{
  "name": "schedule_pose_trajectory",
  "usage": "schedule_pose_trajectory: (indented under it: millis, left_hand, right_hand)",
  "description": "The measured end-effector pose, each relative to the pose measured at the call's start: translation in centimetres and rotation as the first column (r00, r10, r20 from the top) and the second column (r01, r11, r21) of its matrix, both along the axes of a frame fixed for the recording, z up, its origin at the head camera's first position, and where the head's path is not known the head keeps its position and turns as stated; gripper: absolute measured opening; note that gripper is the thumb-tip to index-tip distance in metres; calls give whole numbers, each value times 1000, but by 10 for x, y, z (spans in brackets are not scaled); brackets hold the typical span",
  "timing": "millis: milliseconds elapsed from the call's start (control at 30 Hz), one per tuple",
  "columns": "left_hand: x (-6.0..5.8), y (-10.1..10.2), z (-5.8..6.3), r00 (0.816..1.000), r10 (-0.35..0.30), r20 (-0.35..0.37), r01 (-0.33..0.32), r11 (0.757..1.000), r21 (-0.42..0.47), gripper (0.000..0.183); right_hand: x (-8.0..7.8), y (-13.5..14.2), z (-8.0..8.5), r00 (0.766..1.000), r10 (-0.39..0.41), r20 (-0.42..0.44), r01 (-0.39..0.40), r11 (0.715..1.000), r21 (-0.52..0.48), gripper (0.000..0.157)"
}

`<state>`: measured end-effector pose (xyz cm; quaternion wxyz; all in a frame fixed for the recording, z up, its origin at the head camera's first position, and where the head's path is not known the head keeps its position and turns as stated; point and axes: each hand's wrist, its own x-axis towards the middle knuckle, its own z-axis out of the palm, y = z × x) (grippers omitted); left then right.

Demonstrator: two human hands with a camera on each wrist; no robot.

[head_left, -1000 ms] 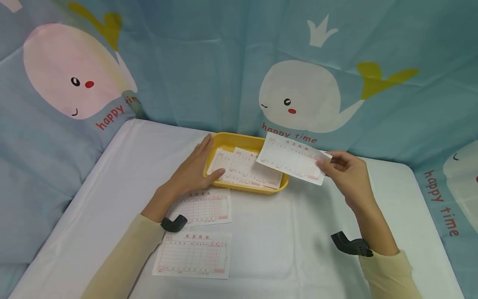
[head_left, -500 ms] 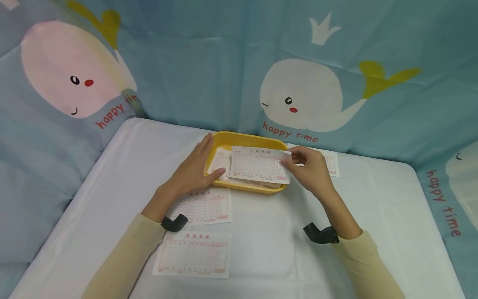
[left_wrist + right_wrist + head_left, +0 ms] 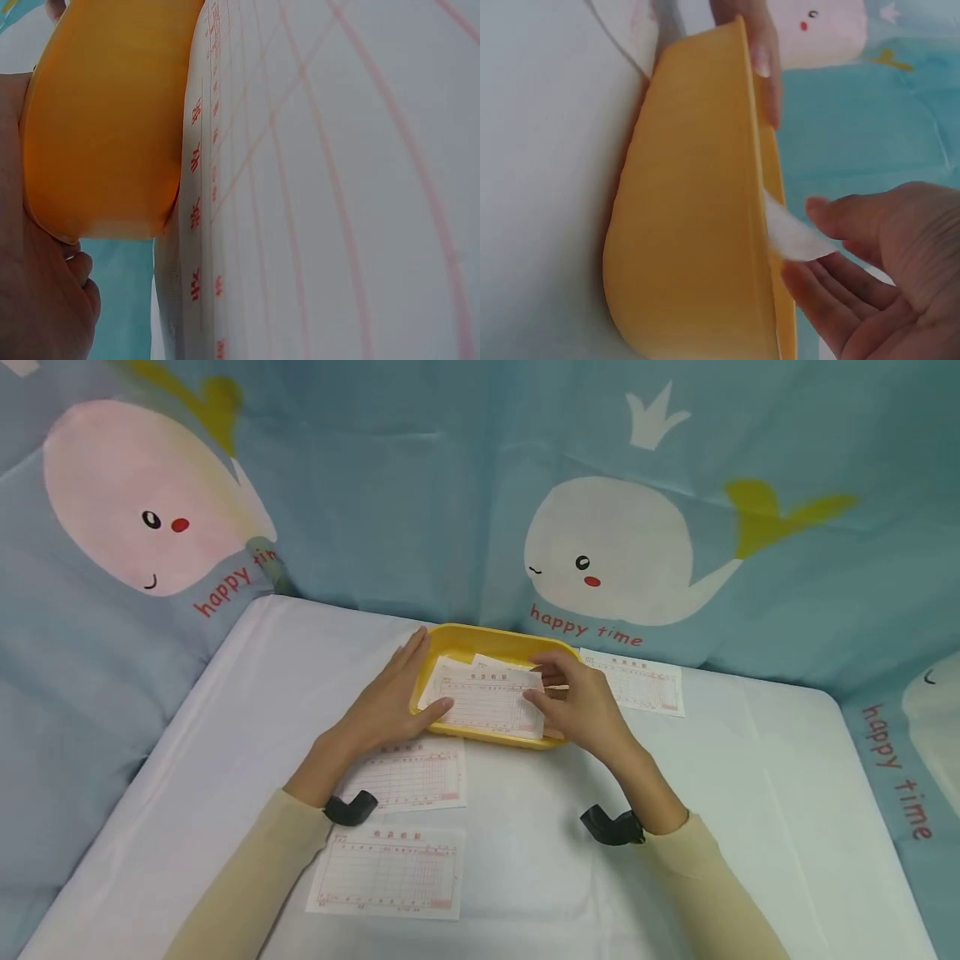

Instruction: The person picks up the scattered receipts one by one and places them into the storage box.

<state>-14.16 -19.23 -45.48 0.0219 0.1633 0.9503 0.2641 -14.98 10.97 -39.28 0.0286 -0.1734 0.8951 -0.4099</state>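
Note:
A yellow plastic tray (image 3: pixel 491 742) holds several white receipt slips with red print. My left hand (image 3: pixel 382 697) grips the tray's left end, fingers along the outside and thumb over the front rim. My right hand (image 3: pixel 581 702) is over the tray's right end, thumb and fingers spread around the right edge of the top receipt slip (image 3: pixel 487 702). In the right wrist view, a corner of the slip (image 3: pixel 799 240) sticks up past the rim between thumb and fingers, with the thumb (image 3: pixel 821 210) apart from it.
Two more receipt slips lie on the white table in front of the tray, a nearer one (image 3: pixel 390 872) and one (image 3: pixel 412 777) partly under my left wrist. Another slip (image 3: pixel 641 683) lies right of the tray. A blue curtain (image 3: pixel 390 510) with whales stands behind.
My right hand has carried a slip leftward and down onto the others in the tray, and its thumb and fingers have come apart. My left hand has stayed on the tray.

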Motion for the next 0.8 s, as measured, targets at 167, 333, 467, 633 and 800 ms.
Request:
schedule_pose_trajectory:
  millis: [167,333,467,633,800]
  left_hand:
    - [1,2,1,1000,-7,13,7,1000,-5,105]
    - [1,1,1,1000,12,12,-12,1000,-21,104]
    - [1,1,0,1000,22,17,-22,999,-26,104]
    - [2,2,1,1000,23,7,-23,999,-32,105]
    - [0,2,2,1000,21,11,-21,999,-30,105]
  right_hand:
    - [5,0,-3,993,47,-111,-45,999,18,49]
    - [13,-5,0,982,99,-162,-91,994,57,52]
    - [26,-9,2,978,131,-166,-118,989,84,55]
    - [41,-12,2,975,156,-159,-141,985,101,60]
    - [55,-15,-3,975,159,-157,-145,985,98,59]
